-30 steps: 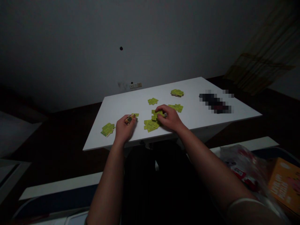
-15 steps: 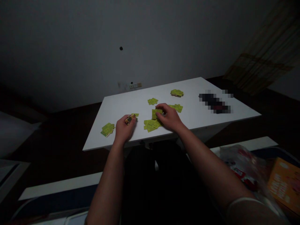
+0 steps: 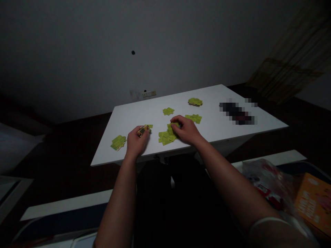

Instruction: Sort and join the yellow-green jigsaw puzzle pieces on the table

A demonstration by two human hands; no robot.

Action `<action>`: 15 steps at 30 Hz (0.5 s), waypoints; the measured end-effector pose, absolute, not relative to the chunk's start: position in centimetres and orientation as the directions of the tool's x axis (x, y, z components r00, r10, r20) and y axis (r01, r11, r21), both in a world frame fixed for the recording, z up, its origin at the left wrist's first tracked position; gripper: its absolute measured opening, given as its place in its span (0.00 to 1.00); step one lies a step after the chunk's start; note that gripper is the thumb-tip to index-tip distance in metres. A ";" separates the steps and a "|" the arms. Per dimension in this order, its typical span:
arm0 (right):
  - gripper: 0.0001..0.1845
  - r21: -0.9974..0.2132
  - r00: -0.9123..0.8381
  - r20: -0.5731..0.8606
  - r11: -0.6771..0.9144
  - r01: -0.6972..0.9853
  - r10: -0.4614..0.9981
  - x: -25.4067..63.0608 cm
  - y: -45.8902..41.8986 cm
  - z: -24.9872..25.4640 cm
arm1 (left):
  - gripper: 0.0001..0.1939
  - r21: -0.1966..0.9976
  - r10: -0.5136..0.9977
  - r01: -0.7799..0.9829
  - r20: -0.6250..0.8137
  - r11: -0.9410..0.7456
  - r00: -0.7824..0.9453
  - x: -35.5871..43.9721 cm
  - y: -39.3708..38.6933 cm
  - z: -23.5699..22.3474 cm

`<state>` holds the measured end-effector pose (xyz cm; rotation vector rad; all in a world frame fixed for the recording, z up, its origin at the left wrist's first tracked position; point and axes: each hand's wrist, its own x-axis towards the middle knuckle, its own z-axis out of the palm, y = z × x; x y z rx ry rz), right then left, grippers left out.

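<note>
Several green jigsaw puzzle pieces lie in groups on the white table (image 3: 144, 112). My left hand (image 3: 136, 142) is closed around puzzle pieces (image 3: 143, 131) whose dark, patterned side shows; a green piece sticks out just beyond the fingers. My right hand (image 3: 186, 130) pinches a green puzzle piece (image 3: 170, 128) right above a loose pile of puzzle pieces (image 3: 164, 137) near the front edge. Whether that piece touches the pile I cannot tell. Left of my left hand sits a stack of green pieces (image 3: 118, 142). Past my right hand lie more pieces (image 3: 194, 118).
Farther back are a small group of pieces (image 3: 168, 111) and a taller stack (image 3: 195, 102). A blurred dark object (image 3: 236, 113) lies on the table's right. At lower right, a clear plastic bag (image 3: 269, 182) and an orange puzzle box (image 3: 314, 203) rest beside me.
My right hand has lowered its green piece slightly toward the pile at the front. My left hand stays almost in place with its pieces.
</note>
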<state>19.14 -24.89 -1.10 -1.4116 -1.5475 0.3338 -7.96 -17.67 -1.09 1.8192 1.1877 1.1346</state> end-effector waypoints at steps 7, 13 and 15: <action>0.08 -0.751 0.155 0.441 0.268 0.603 0.884 19.0 -24.9 -1.0 | 0.11 0.873 0.934 0.339 0.301 -0.350 0.191 -8.1 -17.5 -1.6; 0.09 -0.750 0.161 0.433 0.256 0.610 0.887 19.0 -25.0 -0.8 | 0.09 0.865 0.929 0.351 0.291 -0.358 0.229 -8.1 -17.5 -1.6; 0.08 -0.753 0.165 0.427 0.249 0.609 0.889 19.0 -25.0 -0.8 | 0.08 0.865 0.934 0.365 0.278 -0.345 0.224 -8.0 -17.6 -1.6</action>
